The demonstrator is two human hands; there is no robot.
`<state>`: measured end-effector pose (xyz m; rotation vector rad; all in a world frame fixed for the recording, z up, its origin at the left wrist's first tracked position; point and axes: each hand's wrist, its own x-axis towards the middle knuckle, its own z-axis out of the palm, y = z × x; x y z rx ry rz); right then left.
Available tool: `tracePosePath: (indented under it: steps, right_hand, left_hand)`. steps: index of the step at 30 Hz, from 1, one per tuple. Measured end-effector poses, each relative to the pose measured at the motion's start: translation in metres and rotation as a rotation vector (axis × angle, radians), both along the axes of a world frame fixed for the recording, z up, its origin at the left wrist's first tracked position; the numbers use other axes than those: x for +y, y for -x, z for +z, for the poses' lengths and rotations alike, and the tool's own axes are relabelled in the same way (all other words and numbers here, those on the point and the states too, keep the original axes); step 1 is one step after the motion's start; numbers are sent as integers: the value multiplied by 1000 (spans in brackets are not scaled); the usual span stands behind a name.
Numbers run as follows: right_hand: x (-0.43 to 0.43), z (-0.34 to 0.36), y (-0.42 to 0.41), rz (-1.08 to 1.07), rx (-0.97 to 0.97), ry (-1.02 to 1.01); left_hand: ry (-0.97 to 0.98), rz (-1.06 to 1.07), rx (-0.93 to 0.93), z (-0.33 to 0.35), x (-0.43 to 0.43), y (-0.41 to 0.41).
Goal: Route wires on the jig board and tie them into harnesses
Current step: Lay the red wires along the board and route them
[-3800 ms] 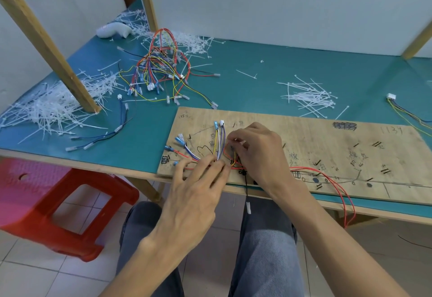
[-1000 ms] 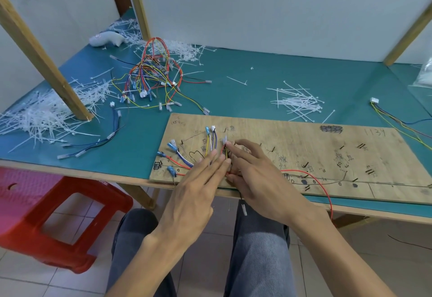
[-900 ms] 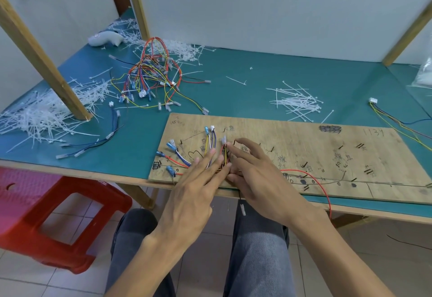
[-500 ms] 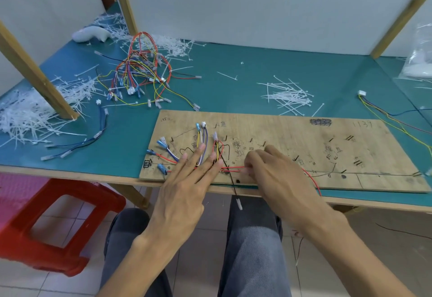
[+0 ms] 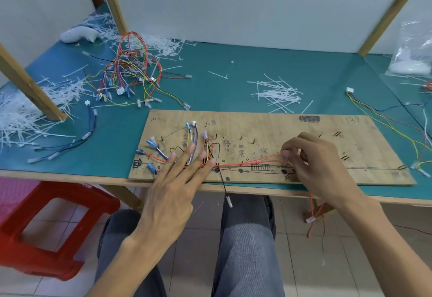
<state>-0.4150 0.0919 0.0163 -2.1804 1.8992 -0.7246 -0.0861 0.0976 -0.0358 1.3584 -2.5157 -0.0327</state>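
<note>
A wooden jig board [image 5: 268, 128] with drawn routing lines lies at the table's front edge. On its left part, several coloured wires [image 5: 192, 141] with blue and white connectors fan out. My left hand [image 5: 180, 179] lies flat, fingers spread, pressing those wires onto the board. My right hand [image 5: 318, 163] pinches the red wires [image 5: 247, 162] at the board's middle and holds them taut to the right along the drawn line. Their loose ends hang below the table edge under that hand. A black wire [image 5: 223, 183] hangs off the board's front.
A tangle of finished harnesses [image 5: 131, 74] lies at the back left. Loose white cable ties [image 5: 278, 93] sit behind the board, and a heap of cut ends [image 5: 25, 109] sits left by a wooden post [image 5: 30, 86]. More wires [image 5: 385, 114] trail right. A red stool [image 5: 46, 229] stands below.
My right hand slid right along the board from the wire bundle to its middle, drawing the red wires out straight. My left hand stayed pressed on the bundle.
</note>
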Motion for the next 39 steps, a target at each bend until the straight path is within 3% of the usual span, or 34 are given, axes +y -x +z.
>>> tracePosePath:
  steps: [9,24,39]
  right_hand:
    - [10,-1,5,62,12,-30]
    - [54,-26,-15,-177,221,149]
    - [49,-34,-13,-147,161,94]
  left_hand:
    - [-3,6,-8,-2,-1,-1]
    - [46,87,-140,10,17,10]
    - [-139,164,19,26,17,15]
